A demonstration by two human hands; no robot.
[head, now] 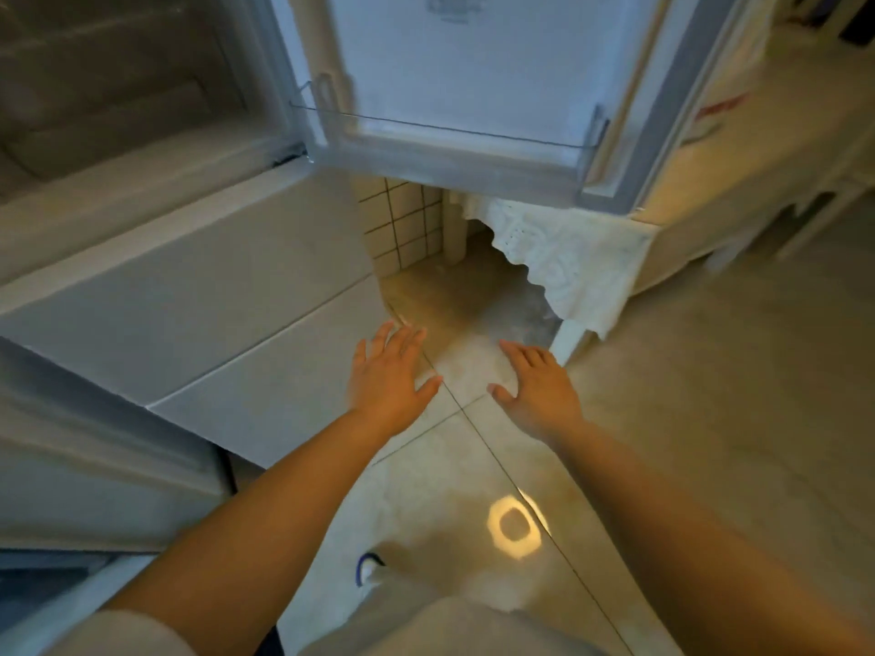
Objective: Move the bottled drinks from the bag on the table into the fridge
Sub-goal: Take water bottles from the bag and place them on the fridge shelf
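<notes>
The fridge stands at the left with its upper door (464,78) swung open toward me. A clear door shelf (440,130) on that door holds nothing I can see. The fridge interior (109,87) at the upper left is dim and blurred. My left hand (388,376) and my right hand (537,385) are both stretched out over the floor in front of the fridge, fingers spread, holding nothing. No bottle and no bag show in this view.
The closed lower fridge drawers (213,300) lie just left of my left hand. A table with a white lace cloth (582,258) stands to the right behind the open door. A tiled wall (402,224) sits between them. The tiled floor (710,395) spreads right.
</notes>
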